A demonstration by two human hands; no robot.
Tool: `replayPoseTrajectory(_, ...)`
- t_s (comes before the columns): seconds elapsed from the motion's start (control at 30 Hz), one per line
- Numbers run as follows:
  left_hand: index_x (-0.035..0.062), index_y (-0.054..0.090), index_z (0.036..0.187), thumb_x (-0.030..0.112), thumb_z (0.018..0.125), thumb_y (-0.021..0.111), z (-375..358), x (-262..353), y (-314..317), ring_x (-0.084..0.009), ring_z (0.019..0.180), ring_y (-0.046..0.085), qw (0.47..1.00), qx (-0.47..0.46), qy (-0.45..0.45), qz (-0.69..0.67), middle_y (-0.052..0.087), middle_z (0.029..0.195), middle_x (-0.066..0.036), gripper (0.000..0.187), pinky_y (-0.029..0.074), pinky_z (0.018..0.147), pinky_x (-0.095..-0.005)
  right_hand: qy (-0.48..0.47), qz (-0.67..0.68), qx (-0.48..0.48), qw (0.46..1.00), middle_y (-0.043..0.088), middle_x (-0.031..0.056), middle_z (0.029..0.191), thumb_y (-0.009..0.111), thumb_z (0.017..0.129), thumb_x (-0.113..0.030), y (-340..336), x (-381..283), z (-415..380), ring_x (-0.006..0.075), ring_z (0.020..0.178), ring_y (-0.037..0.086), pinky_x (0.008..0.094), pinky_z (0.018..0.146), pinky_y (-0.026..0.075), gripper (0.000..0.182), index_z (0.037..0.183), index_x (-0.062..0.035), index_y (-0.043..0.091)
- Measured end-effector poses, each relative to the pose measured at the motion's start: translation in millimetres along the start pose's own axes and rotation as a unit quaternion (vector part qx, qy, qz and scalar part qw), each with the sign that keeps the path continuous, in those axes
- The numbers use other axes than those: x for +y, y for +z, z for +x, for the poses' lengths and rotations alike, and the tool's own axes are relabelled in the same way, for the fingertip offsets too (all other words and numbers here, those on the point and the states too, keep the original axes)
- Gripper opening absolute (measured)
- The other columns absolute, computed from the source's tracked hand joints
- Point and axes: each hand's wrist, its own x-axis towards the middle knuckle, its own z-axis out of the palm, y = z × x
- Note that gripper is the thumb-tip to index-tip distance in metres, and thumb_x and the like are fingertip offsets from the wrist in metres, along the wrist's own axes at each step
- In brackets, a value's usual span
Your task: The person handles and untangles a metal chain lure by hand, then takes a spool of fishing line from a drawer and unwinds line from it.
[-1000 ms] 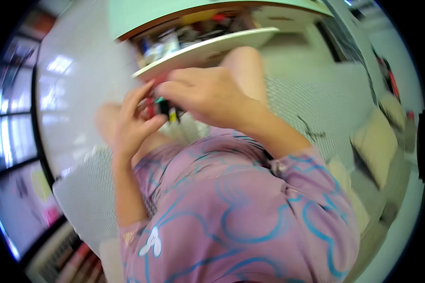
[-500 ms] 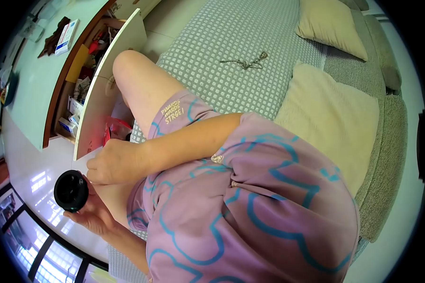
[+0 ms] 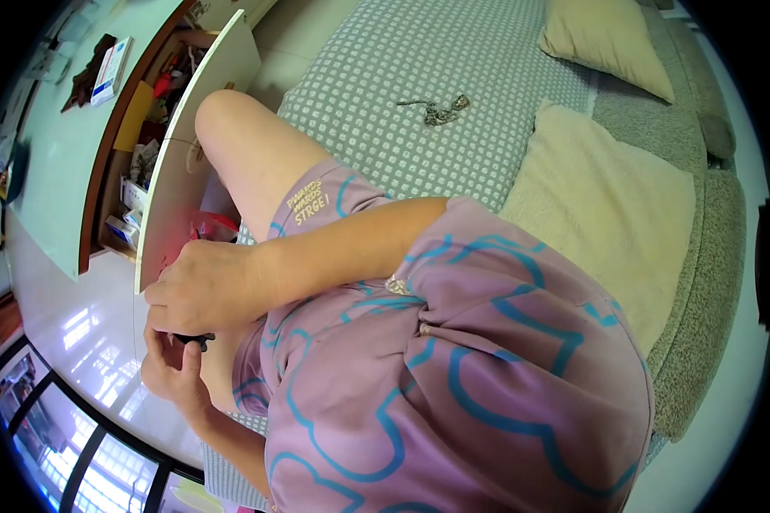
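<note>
My left hand is curled round a round black object, with the thumb on its near side. Only a small dark edge of it shows between the hands; its kind cannot be told. Just above, my right hand is closed, its fingers bent down over the left fingertips. Whatever the right fingers hold is hidden beneath them. Both hands are over my lap, beside the front panel of an open drawer.
The drawer holds small boxes and other items. A box lies on the pale tabletop. On the checked sofa cover lies a twisted cord-like thing. Cushions and a red plastic bag are nearby.
My left hand has turned the black object, so its round open face no longer shows. The right hand has shifted slightly left and now covers part of the left fingers.
</note>
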Motion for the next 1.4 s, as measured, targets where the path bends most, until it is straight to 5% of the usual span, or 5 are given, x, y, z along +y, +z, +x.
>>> replayPoseTrajectory(0.2, 0.0056, 0.049, 0.139, 0.022, 0.085, 0.068, 3.8, -32.0, 6.8, -0.0234, 0.071, 0.065, 0.991, 0.038, 0.062, 0.116, 0.069, 0.096, -0.017, 0.059, 0.048, 0.063, -0.0339, 0.014, -0.005, 0.035, 0.999, 0.058, 0.0035, 0.078, 0.061, 0.077, -0.017, 12.6, 13.0, -6.7, 0.0211, 0.069, 0.065, 0.0344, 0.051, 0.050, 0.010, 0.082, -0.0086, 0.059)
replayPoseTrajectory(0.37, 0.0091, 0.062, 0.088, 0.008, 0.071, 0.076, -5.6, -24.8, 29.1, -0.0351, 0.055, 0.057, 0.860, 0.227, 0.178, 0.422, 0.062, 0.064, -0.012, 0.022, 0.043, 0.049, -0.0391, 0.102, 0.071, -0.002, 0.992, 0.062, 0.0048, 0.080, 0.060, 0.084, -0.019, 11.7, 18.4, -11.3, 0.0251, 0.071, 0.066, 0.0380, 0.058, 0.052, 0.009, 0.085, -0.0097, 0.063)
replayPoseTrajectory(0.57, -0.0064, 0.054, 0.121, 0.046, 0.097, 0.048, 2.4, 24.8, 63.2, -0.0222, 0.101, 0.060, 0.967, 0.241, -0.085, -0.009, 0.059, 0.114, -0.014, 0.058, 0.052, 0.082, -0.0337, 0.202, 0.149, -0.007, 0.968, 0.066, 0.0056, 0.082, 0.058, 0.089, -0.024, 13.7, 16.7, -10.4, 0.0284, 0.074, 0.066, 0.0411, 0.065, 0.052, 0.016, 0.085, -0.0111, 0.066)
replayPoseTrajectory(0.83, -0.0032, 0.032, 0.145, 0.036, 0.100, 0.037, 10.8, 15.4, 42.9, -0.0392, 0.133, 0.040, 0.822, 0.016, -0.042, -0.568, 0.037, 0.145, -0.026, 0.060, 0.038, 0.108, -0.0516, 0.230, 0.123, -0.049, 0.964, 0.066, 0.0068, 0.082, 0.060, 0.086, -0.023, 17.2, 14.7, -13.8, 0.0288, 0.075, 0.066, 0.0417, 0.063, 0.053, 0.016, 0.084, -0.0092, 0.066)
replayPoseTrajectory(1.4, -0.0111, 0.051, 0.121, 0.038, 0.099, 0.042, 25.0, 36.7, 52.1, -0.0386, 0.115, 0.054, 0.822, 0.229, -0.104, -0.512, 0.056, 0.120, -0.027, 0.054, 0.046, 0.101, -0.0496, 0.257, 0.120, -0.052, 0.958, 0.067, 0.0095, 0.079, 0.057, 0.087, -0.021, 20.3, 9.2, -27.8, 0.0326, 0.070, 0.066, 0.0449, 0.062, 0.052, 0.016, 0.080, -0.0083, 0.064)
